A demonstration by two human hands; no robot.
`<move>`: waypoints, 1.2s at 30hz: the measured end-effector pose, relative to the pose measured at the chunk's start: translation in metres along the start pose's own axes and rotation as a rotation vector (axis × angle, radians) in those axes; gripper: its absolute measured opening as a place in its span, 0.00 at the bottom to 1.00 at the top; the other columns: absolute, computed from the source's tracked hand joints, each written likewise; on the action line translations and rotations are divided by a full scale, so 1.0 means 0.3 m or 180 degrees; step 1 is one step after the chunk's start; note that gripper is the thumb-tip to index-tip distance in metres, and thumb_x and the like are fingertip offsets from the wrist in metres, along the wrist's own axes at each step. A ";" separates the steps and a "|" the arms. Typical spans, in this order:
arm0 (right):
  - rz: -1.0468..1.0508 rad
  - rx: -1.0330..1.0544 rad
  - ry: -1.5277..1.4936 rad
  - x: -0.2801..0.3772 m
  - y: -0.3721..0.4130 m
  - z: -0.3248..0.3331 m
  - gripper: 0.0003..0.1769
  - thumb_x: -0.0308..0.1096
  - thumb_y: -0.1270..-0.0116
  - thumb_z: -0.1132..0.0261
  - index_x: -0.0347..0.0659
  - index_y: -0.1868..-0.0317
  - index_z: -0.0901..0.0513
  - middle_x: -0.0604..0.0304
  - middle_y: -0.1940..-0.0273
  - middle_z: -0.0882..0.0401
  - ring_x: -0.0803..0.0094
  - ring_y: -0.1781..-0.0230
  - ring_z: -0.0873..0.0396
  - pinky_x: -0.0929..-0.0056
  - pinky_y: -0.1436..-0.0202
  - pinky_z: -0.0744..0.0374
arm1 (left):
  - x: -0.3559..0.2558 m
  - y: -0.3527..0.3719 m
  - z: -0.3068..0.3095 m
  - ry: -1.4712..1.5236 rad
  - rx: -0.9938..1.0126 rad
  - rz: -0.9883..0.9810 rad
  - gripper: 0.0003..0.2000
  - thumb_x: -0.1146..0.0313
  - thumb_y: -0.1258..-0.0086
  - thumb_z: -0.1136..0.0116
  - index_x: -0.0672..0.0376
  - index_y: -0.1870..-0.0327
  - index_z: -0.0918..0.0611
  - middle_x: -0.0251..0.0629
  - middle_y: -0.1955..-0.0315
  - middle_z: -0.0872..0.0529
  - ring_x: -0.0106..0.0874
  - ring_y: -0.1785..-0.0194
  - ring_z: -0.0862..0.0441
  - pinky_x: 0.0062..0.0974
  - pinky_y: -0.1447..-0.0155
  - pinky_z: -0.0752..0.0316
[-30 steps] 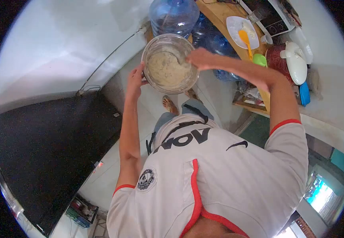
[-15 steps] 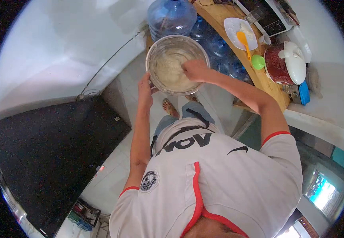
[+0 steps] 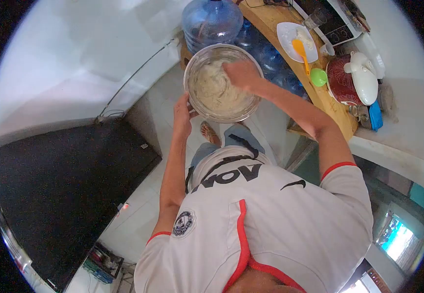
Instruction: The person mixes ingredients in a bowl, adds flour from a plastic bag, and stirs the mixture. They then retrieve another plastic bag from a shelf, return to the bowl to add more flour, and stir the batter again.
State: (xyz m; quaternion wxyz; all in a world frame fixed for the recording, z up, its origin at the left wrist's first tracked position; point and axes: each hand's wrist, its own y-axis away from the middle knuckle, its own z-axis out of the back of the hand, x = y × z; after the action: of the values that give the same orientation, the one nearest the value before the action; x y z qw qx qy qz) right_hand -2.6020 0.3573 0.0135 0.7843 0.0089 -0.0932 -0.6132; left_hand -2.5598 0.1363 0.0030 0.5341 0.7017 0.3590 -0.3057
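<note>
While the bowl (image 3: 231, 117) is gripped by the left hand (image 3: 182, 115), what's held by the right hand (image 3: 243, 75) can't be told. Far side's kinda crowded by a blue jug (image 3: 212, 22).

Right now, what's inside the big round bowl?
Inside the bowl is a pale, lumpy, wet-looking mixture. The right hand blocks part of it, so what's behind that hand can't be seen. The mixture hides the bowl's bottom.

We extend our bare left arm (image 3: 173, 166) forward, bare left hand (image 3: 182, 117) curled in a hold; our bare right arm (image 3: 296, 109) bends inward, bare right hand (image 3: 243, 76) apparently fisted, though blurred.
</note>
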 end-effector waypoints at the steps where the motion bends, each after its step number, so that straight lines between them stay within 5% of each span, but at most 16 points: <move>1: 0.0218 0.0186 -0.0085 0.014 0.020 0.000 0.11 0.29 0.53 0.40 0.37 0.66 0.21 0.45 0.72 0.21 0.52 0.69 0.20 0.57 0.68 0.22 | 0.016 -0.022 0.010 0.0009 0.0002 0.0010 0.20 0.52 0.31 0.60 0.62 0.55 0.24 0.37 0.63 0.19 0.29 0.62 0.21 0.28 0.59 0.25; 3: 0.0657 0.0531 -0.0279 0.055 0.072 -0.003 0.11 0.28 0.52 0.40 0.37 0.66 0.21 0.45 0.72 0.21 0.51 0.70 0.20 0.57 0.69 0.22 | 0.011 -0.035 0.033 0.0003 -0.0058 0.0016 0.20 0.52 0.31 0.59 0.61 0.55 0.24 0.38 0.63 0.19 0.29 0.61 0.21 0.28 0.59 0.25; 9: 0.0071 -0.0055 -0.0003 -0.047 0.011 -0.035 0.09 0.27 0.53 0.40 0.37 0.68 0.21 0.46 0.72 0.21 0.51 0.70 0.20 0.56 0.70 0.22 | 0.012 -0.040 0.021 0.0144 -0.0111 0.0021 0.19 0.53 0.31 0.58 0.61 0.55 0.24 0.37 0.63 0.20 0.29 0.63 0.21 0.28 0.61 0.24; 12: 0.0495 0.0747 -0.0004 0.020 0.069 -0.002 0.09 0.31 0.46 0.44 0.41 0.64 0.23 0.48 0.72 0.22 0.53 0.67 0.21 0.57 0.69 0.23 | -0.005 -0.045 0.007 0.0103 -0.0025 0.0017 0.20 0.53 0.31 0.58 0.62 0.55 0.24 0.38 0.63 0.20 0.29 0.63 0.21 0.28 0.61 0.24; 18: -0.0049 0.0208 -0.0071 -0.092 0.026 0.005 0.08 0.32 0.46 0.45 0.41 0.66 0.23 0.48 0.74 0.22 0.52 0.69 0.21 0.56 0.69 0.23 | -0.011 -0.078 -0.053 -0.0014 0.0070 0.0098 0.21 0.53 0.31 0.58 0.64 0.52 0.25 0.38 0.62 0.20 0.30 0.63 0.20 0.28 0.61 0.24; 21: 0.0987 0.0613 0.0035 -0.148 0.070 -0.026 0.11 0.28 0.53 0.40 0.41 0.65 0.22 0.49 0.74 0.21 0.55 0.72 0.19 0.58 0.74 0.22 | -0.027 -0.108 -0.078 -0.0105 -0.0043 0.0098 0.21 0.53 0.31 0.58 0.64 0.53 0.25 0.38 0.63 0.20 0.31 0.63 0.20 0.28 0.61 0.24; 24: 0.0225 0.0461 0.0124 -0.306 0.004 0.033 0.15 0.27 0.53 0.40 0.42 0.61 0.22 0.50 0.73 0.21 0.54 0.69 0.20 0.56 0.71 0.22 | -0.033 -0.122 -0.127 -0.0186 -0.0125 0.0104 0.21 0.53 0.31 0.58 0.64 0.53 0.25 0.37 0.64 0.20 0.31 0.63 0.20 0.27 0.61 0.24; 30: 0.1280 0.0789 0.0358 -0.330 -0.012 0.087 0.14 0.30 0.48 0.42 0.45 0.59 0.22 0.51 0.74 0.21 0.57 0.71 0.20 0.56 0.72 0.24 | -0.087 -0.186 -0.242 -0.0243 -0.0191 0.0121 0.21 0.52 0.32 0.56 0.64 0.56 0.24 0.36 0.66 0.19 0.28 0.64 0.20 0.26 0.62 0.23; 36: 0.1884 -0.0727 0.0661 -0.512 -0.211 0.198 0.11 0.28 0.46 0.45 0.44 0.60 0.24 0.55 0.77 0.22 0.62 0.73 0.20 0.63 0.75 0.25 | -0.156 -0.203 -0.369 -0.0404 -0.0355 0.0036 0.21 0.52 0.33 0.53 0.64 0.57 0.23 0.37 0.65 0.19 0.27 0.65 0.20 0.28 0.63 0.22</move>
State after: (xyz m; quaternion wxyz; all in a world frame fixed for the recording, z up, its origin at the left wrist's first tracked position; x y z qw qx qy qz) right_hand -2.7076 0.4956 0.0430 0.9297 -0.0441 0.0580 -0.3611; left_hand -2.6313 0.2457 0.0357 0.5958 0.6521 0.3369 -0.3261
